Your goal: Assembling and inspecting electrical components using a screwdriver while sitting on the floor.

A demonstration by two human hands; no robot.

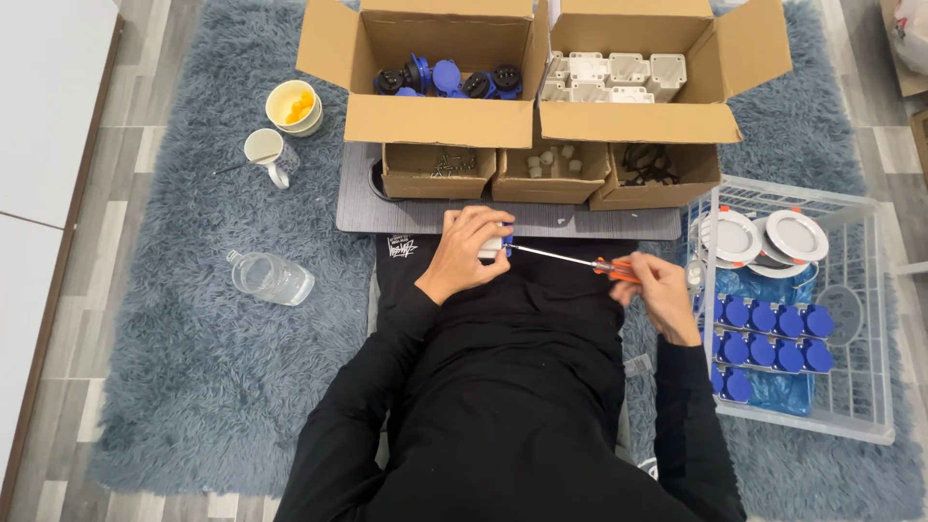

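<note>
View from above of a seated person in black sleeves working over the lap. The left hand (466,253) is closed around a small white part with a blue piece (497,242), its grip clamped on that part just in front of the near edge of a grey board (619,222) that serves as the surface. The right hand (659,293) has its grip closed on the orange handle of a screwdriver (570,259); the metal shaft runs leftward and its tip meets the part held in the left hand.

On the board stand three small open cardboard boxes: one with screws (441,170), one with small white pieces (552,172), and one with black rings (650,172). Behind them are two large open cartons, the left holding blue and black round parts (447,79), the right holding white housings (611,77).

To the person's right, a white wire basket (875,319) holds two round white discs with orange clips (766,237) and rows of blue caps (769,336) on blue plastic film.

To the left, on the grey shaggy rug (184,367), lie a clear jar on its side (272,278), a white mug with a spoon (267,153), and a cup with something orange inside (294,106).
</note>
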